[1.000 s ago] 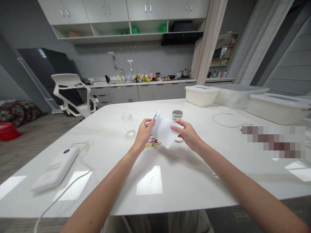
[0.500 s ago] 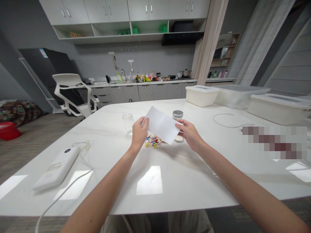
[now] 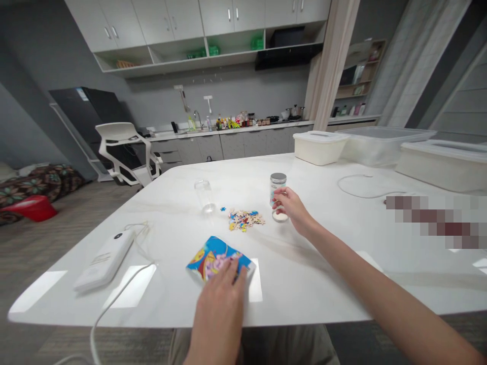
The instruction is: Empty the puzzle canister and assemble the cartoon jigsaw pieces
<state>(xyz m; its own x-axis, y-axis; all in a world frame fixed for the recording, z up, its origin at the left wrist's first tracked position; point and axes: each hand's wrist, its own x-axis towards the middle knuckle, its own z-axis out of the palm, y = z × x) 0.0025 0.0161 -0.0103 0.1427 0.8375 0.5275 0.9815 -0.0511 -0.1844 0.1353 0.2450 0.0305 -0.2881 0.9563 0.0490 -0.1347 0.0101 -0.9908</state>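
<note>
White marble table, kitchen units behind: left hand (image 3: 217, 317) rests with fingers spread on a colourful printed sheet (image 3: 215, 258), right hand (image 3: 292, 209) curled against a lidded jar (image 3: 278, 190). Jigsaw pieces (image 3: 245, 220) lie between them, near a clear glass (image 3: 204, 196)

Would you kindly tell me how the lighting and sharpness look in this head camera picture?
In the head view, the left hand is motion-blurred, bright glare patches mark the white table, and a pixelated block covers the right side.

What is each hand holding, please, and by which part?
The right hand grips the clear jar by its side. The left hand lies on the near edge of a blue printed pouch, without a clear grip.
</note>
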